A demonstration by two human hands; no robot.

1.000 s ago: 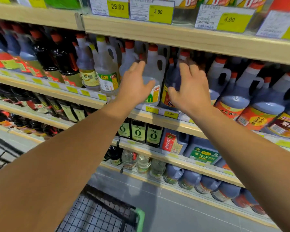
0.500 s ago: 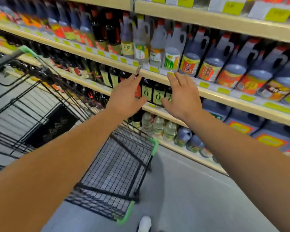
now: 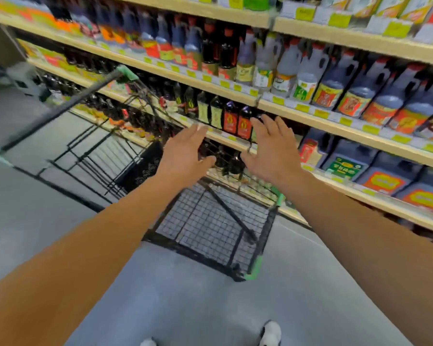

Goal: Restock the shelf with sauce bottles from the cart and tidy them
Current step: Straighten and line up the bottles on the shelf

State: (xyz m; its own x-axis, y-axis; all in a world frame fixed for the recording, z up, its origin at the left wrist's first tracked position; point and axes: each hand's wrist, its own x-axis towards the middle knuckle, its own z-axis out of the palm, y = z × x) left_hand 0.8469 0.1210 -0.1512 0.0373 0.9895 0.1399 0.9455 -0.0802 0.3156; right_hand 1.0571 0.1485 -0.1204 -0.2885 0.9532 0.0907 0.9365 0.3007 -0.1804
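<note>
Between placements: left hand and right hand empty, fingers spread, above cart. Next: fetching another bottle, if any remain.

labels and price tags all blurred, nothing legible

Bright even light, motion-blurred edges

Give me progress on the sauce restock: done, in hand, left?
Done: the jug shelf looks full, rows fronted. In hand: nothing; left hand and right hand are both open and empty, held out over the cart. Left: the visible basket mesh shows no loose bottles; a dark box sits in it, contents unreadable. Blur hides any remaining shelf gaps.
</note>
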